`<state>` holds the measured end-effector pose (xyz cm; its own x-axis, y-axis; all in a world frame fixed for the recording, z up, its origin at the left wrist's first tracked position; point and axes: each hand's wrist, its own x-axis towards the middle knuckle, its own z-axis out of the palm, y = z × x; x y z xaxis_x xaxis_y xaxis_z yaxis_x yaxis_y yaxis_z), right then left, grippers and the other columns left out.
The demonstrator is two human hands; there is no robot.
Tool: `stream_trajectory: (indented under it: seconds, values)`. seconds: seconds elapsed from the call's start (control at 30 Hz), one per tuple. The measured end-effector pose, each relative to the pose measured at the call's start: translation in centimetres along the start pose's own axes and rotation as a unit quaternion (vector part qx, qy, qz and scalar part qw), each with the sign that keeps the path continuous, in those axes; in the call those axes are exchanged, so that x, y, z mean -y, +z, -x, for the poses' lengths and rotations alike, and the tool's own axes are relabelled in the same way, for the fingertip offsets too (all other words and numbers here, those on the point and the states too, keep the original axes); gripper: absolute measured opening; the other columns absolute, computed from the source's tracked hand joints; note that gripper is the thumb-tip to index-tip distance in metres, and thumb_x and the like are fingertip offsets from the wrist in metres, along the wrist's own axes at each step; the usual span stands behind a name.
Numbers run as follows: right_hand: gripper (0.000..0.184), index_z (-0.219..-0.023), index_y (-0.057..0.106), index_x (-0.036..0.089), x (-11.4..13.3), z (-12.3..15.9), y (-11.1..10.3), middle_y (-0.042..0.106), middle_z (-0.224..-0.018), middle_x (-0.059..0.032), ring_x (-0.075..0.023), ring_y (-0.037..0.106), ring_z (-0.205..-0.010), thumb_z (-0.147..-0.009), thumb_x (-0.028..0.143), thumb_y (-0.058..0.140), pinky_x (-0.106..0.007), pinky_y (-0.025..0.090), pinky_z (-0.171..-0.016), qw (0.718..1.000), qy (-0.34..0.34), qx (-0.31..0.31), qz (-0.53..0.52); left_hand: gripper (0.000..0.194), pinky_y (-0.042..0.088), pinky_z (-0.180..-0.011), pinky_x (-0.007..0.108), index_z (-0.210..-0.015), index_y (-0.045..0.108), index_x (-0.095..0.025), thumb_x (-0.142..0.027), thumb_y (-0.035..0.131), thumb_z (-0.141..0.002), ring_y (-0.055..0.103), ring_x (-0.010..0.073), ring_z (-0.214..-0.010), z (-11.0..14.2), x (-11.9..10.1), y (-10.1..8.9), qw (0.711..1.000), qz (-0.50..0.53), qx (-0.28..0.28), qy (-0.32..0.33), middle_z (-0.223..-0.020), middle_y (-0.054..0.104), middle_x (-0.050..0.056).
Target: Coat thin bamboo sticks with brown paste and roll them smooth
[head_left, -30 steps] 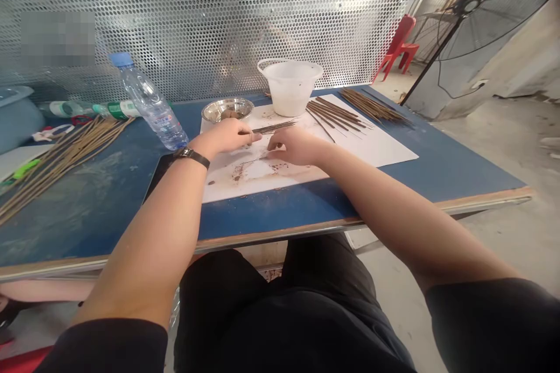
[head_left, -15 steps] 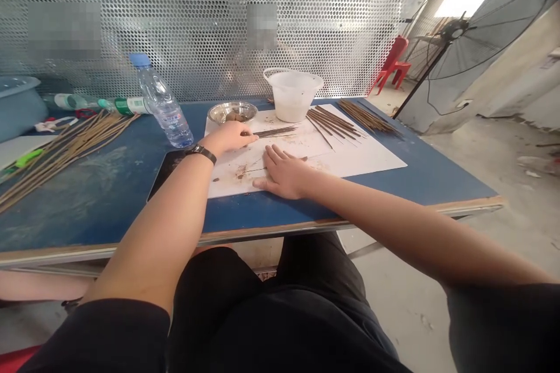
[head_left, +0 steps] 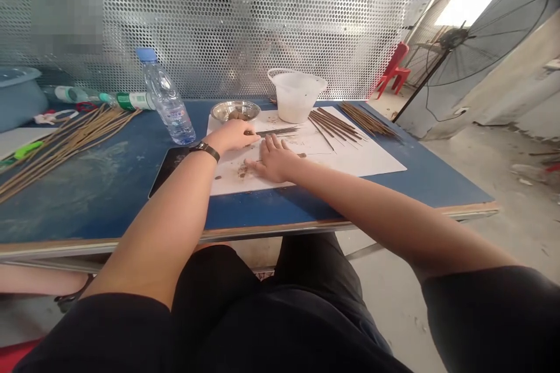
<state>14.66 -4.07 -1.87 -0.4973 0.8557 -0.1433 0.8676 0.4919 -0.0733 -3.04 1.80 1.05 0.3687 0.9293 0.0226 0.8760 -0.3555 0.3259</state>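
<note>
My left hand [head_left: 231, 134], with a black watch on its wrist, is closed on the end of a thin bundle of dark sticks [head_left: 277, 130] lying on a white sheet [head_left: 359, 154]. My right hand [head_left: 273, 158] lies flat on the sheet with fingers stretched out, pressing on a stick with brown paste [head_left: 301, 155] that pokes out past the fingers. A small metal bowl [head_left: 235, 111] holding brown material stands just beyond my left hand. A white plastic tub [head_left: 296, 96] is behind the sticks.
A water bottle [head_left: 166, 99] stands left of the sheet on the blue table [head_left: 87, 186]. Long bare sticks [head_left: 65, 143] lie at the left, coated sticks [head_left: 336, 122] and more sticks [head_left: 370, 119] at the right. A perforated metal screen [head_left: 219, 17] backs the table. A fan [head_left: 481, 23] stands right.
My right hand went from a pinch near the left hand to lying flat on the sheet, slid toward me, then pushed forward again. My left hand stayed on the stick bundle.
</note>
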Motion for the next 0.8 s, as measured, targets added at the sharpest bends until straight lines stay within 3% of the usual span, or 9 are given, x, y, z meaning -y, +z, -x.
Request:
stream_trajectory:
  seconds: [0.13, 0.33, 0.5, 0.6, 0.8]
  values:
    - [0.115, -0.165, 0.011, -0.011, 0.0, 0.5, -0.1, 0.002, -0.175, -0.0289, -0.0442, -0.004, -0.163, -0.097, 0.081, 0.012, -0.06, 0.01, -0.132, 1.0, -0.015, 0.006, -0.001, 0.034, 0.041, -0.062, 0.033, -0.08, 0.072, -0.022, -0.052, 0.061, -0.089, 0.062, 0.0219, -0.067, -0.3, 0.4, 0.3, 1.0, -0.007, -0.01, 0.014, -0.076, 0.073, 0.007]
    - [0.116, -0.166, 0.017, -0.009, 0.4, 5.9, 0.8, 0.008, -0.174, -0.0289, -0.0456, 0.004, -0.163, -0.096, 0.083, 0.017, -0.06, 0.016, -0.131, 0.998, -0.065, -0.005, 0.007, 0.034, 0.039, -0.062, 0.032, -0.089, 0.076, -0.02, -0.051, 0.062, -0.09, 0.063, 0.0211, -0.069, -0.4, -0.1, 0.3, 1.0, -0.006, -0.003, 0.002, -0.085, 0.077, 0.007]
    - [0.119, -0.165, 0.024, -0.006, 0.6, 8.9, 1.5, 0.014, -0.174, -0.0285, -0.0469, 0.009, -0.162, -0.093, 0.088, 0.013, -0.062, 0.019, -0.131, 0.996, -0.088, -0.027, -0.002, 0.037, 0.036, -0.057, 0.034, -0.094, 0.078, -0.02, -0.052, 0.06, -0.091, 0.059, 0.0209, -0.062, -0.5, -0.2, 0.4, 1.0, -0.019, 0.005, -0.013, -0.08, 0.075, 0.007]
    - [0.119, -0.166, 0.022, -0.007, 0.8, 8.2, 1.4, 0.011, -0.174, -0.0293, -0.0477, 0.006, -0.162, -0.093, 0.087, 0.011, -0.063, 0.018, -0.13, 0.997, -0.075, -0.02, -0.001, 0.035, 0.037, -0.059, 0.033, -0.091, 0.078, -0.02, -0.051, 0.06, -0.09, 0.063, 0.0218, -0.067, -0.5, -0.1, 0.4, 1.0, -0.014, 0.002, 0.01, -0.084, 0.077, 0.007]
    - [0.114, -0.165, 0.017, -0.01, 0.3, 3.2, 0.5, 0.006, -0.175, -0.0304, -0.0447, 0.001, -0.163, -0.097, 0.08, 0.007, -0.06, 0.013, -0.131, 0.999, -0.043, -0.007, -0.008, 0.032, 0.039, -0.06, 0.034, -0.084, 0.076, -0.021, -0.049, 0.062, -0.088, 0.06, 0.0203, -0.063, -0.1, -0.1, 0.2, 1.0, 0.006, 0.002, 0.007, -0.075, 0.073, 0.006]
